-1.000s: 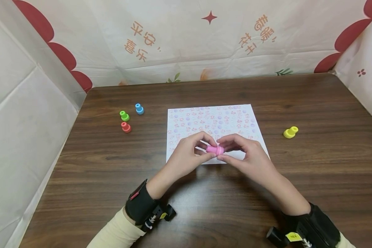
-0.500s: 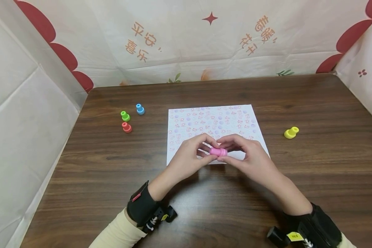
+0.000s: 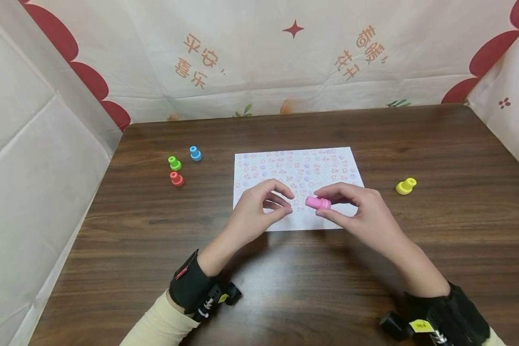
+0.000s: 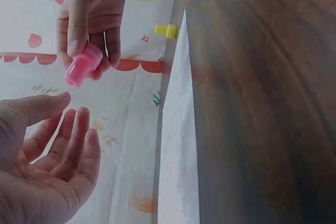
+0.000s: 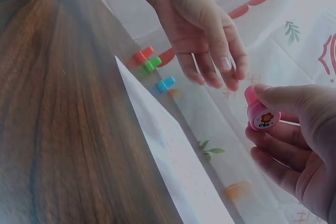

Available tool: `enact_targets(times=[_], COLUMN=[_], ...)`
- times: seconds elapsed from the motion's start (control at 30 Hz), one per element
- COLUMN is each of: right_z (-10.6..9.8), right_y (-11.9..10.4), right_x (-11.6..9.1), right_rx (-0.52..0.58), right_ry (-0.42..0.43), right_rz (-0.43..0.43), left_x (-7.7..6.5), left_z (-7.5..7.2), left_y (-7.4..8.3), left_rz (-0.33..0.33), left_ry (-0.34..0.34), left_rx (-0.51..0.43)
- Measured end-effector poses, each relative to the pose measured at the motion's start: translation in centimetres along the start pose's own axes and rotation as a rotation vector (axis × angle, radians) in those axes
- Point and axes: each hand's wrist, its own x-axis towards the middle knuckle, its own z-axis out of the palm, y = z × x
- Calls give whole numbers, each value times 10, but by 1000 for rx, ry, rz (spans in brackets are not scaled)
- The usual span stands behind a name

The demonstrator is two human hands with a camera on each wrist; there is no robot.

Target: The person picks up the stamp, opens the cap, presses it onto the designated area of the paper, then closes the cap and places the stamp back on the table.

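Note:
A pink toy stamp (image 3: 318, 203) is held up over the patterned white paper (image 3: 264, 168), pinched between the thumb and fingers of my right hand (image 3: 365, 211). Its wide end bears a round flower picture, seen on the stamp (image 5: 264, 119) in the right wrist view. The narrow handle points toward my left hand (image 3: 253, 209). That hand hovers over the paper's left part, holding nothing, its fingers loosely bent and a gap between it and the stamp. In the left wrist view, the left hand (image 4: 52, 166) shows its palm and spread fingers below the stamp.
Farther left on the brown table (image 3: 134, 240) stand a blue stamp (image 3: 195, 154), a green stamp (image 3: 175, 164) and a red stamp (image 3: 177, 179). A yellow stamp (image 3: 405, 186) stands to the right of the paper. A white printed curtain (image 3: 259, 62) hangs behind the table.
Both hands were on the pink stamp before. My left hand has let go and drawn back left; my right hand has carried the stamp slightly right and up in the head view.

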Motion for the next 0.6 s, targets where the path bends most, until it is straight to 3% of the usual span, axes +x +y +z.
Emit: enact_targets(times=[0.27, 0.6], right_z=[-6, -20], right_y=[5, 13], right_x=[-3, -8], right_rx=[-65, -84], right_ry=[66, 197], right_rz=[15, -3], left_x=[-3, -11], left_z=[-18, -49], left_y=[-2, -5], left_rz=[27, -18], left_ry=[28, 72], left_rx=[100, 161])
